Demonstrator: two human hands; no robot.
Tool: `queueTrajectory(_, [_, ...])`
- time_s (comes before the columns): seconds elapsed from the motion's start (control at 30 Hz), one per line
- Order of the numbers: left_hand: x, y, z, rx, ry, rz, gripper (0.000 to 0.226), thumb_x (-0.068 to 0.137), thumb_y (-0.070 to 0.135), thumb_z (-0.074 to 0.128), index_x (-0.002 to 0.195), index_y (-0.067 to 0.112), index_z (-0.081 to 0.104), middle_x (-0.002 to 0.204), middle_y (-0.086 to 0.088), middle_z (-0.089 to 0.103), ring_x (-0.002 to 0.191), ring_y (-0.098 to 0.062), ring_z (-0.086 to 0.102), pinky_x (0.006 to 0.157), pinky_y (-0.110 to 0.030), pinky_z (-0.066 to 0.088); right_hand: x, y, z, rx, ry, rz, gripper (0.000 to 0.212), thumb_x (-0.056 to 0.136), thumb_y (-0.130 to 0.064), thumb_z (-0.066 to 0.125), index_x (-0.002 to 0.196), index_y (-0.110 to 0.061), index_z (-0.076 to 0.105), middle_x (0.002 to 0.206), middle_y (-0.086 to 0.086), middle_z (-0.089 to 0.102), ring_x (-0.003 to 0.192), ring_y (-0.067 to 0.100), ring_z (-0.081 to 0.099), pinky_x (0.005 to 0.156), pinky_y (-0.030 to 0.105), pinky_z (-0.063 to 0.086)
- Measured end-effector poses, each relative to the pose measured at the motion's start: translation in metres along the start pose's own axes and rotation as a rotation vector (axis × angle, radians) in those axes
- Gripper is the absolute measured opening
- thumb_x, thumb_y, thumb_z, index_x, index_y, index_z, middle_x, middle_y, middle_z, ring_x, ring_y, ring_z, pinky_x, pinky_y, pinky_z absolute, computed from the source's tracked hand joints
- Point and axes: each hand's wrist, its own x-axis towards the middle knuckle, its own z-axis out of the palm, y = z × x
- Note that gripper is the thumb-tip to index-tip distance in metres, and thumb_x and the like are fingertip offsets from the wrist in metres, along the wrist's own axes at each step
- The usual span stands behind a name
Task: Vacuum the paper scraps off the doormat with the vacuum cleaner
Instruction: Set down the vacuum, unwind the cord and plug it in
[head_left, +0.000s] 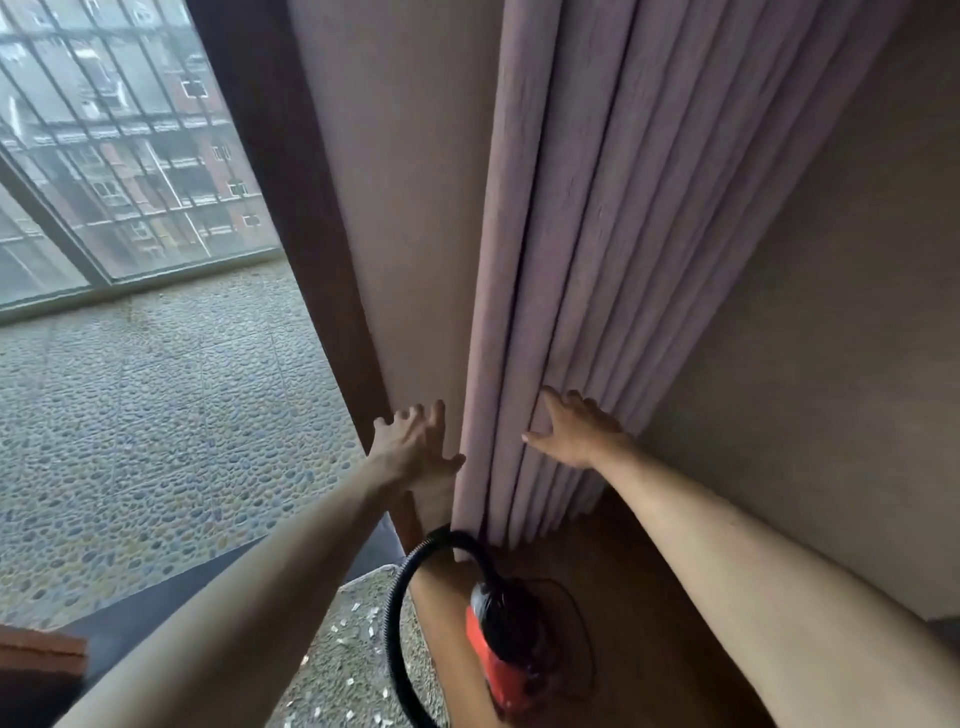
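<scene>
Colours and patterns. Curtain (561, 260): dusty mauve, plain, with a fine vertical slub along its folds. Door frame (291, 208): dark reddish brown. Wall (831, 312): flat taupe. Balcony floor (156, 426): pebble mosaic of grey, blue-grey and tan stones. Window (104, 156): grid of grey bars over red-brick and grey facades. Doormat (358, 649): speckled grey-beige, dotted with white paper scraps (371, 631). Vacuum cleaner (504, 654): orange-red body with black upper part; hose (400, 597) black; cord (582, 613) thin and black. Wooden floor (623, 597): warm mid-brown.
</scene>
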Motion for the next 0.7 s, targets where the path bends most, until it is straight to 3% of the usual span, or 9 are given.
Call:
queueTrajectory(0.23, [0.016,0.017,0.033,0.055,-0.093,0.151,0.072,0.087,0.062,0.055,0.138,0.015,0.034,0.132,-0.014,0.051,0.122,-0.034,0.052,0.095,-0.049,0.041,-0.032,0.048,0.027,0.007,-0.012,0.146,0.082,0.096,-0.057,0.047,0.157,-0.021,0.007,0.159,0.016,0.021,0.138,0.037,0.036,0.105,0.045,0.038])
queueTrajectory(0.4, [0.032,0.043,0.069,0.105,-0.175,0.221,0.07,0.089,0.062,0.052,0.139,0.016,0.034,0.135,-0.013,0.049,0.125,-0.034,0.049,0.097,-0.049,0.041,-0.052,0.087,0.064,0.069,-0.029,0.259,0.08,0.095,-0.054,0.051,0.156,-0.022,0.011,0.155,0.016,0.029,0.138,0.036,0.037,0.104,0.044,0.038])
queueTrajectory(0.57, [0.046,0.069,0.116,0.144,-0.232,0.263,0.073,0.089,0.059,0.053,0.142,0.014,0.032,0.138,-0.014,0.047,0.127,-0.034,0.047,0.099,-0.049,0.039,-0.059,0.124,0.122,0.103,-0.085,0.349,0.079,0.092,-0.058,0.05,0.154,-0.024,0.015,0.151,0.014,0.034,0.133,0.034,0.043,0.101,0.047,0.043])
queueTrajectory(0.7, [0.052,0.084,0.165,0.154,-0.293,0.283,0.072,0.088,0.059,0.055,0.14,0.014,0.034,0.137,-0.016,0.048,0.126,-0.036,0.048,0.102,-0.052,0.04,-0.063,0.147,0.184,0.194,-0.18,0.422,0.079,0.093,-0.058,0.05,0.155,-0.028,0.011,0.157,0.011,0.026,0.14,0.033,0.035,0.106,0.049,0.038])
